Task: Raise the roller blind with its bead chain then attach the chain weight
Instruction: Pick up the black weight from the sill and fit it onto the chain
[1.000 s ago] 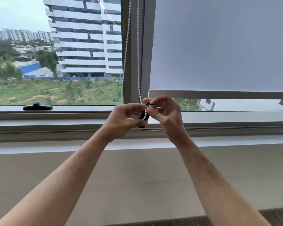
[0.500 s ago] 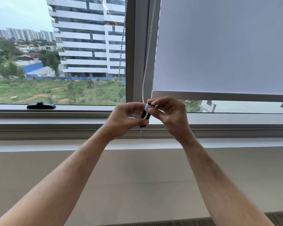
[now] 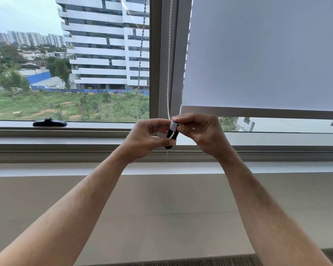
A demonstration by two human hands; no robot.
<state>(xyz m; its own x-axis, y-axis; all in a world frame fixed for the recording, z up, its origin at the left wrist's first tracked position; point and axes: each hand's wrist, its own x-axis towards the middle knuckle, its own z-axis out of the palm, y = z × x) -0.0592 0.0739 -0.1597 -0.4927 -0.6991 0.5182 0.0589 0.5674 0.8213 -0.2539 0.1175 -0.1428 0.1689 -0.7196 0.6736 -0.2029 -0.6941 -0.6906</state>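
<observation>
A white roller blind (image 3: 263, 54) covers the right window down to its bottom bar (image 3: 258, 112), just above the sill. The white bead chain (image 3: 169, 64) hangs in two strands along the grey mullion. Its lower end runs into a small black chain weight (image 3: 171, 136) with a white cap. My left hand (image 3: 146, 139) pinches the weight's black body from the left. My right hand (image 3: 200, 131) grips the white cap and the chain from the right. Both hands meet at sill height; the weight's lower part is partly hidden by my fingers.
A grey window mullion (image 3: 161, 54) stands behind the chain. A black window handle (image 3: 49, 122) lies on the left frame. The window sill (image 3: 65, 148) runs across, with a pale wall below and carpet at the bottom edge. Buildings and greenery show outside.
My hands stay together on the weight. The white cap now sits on top of the black body, and the view has shifted slightly left.
</observation>
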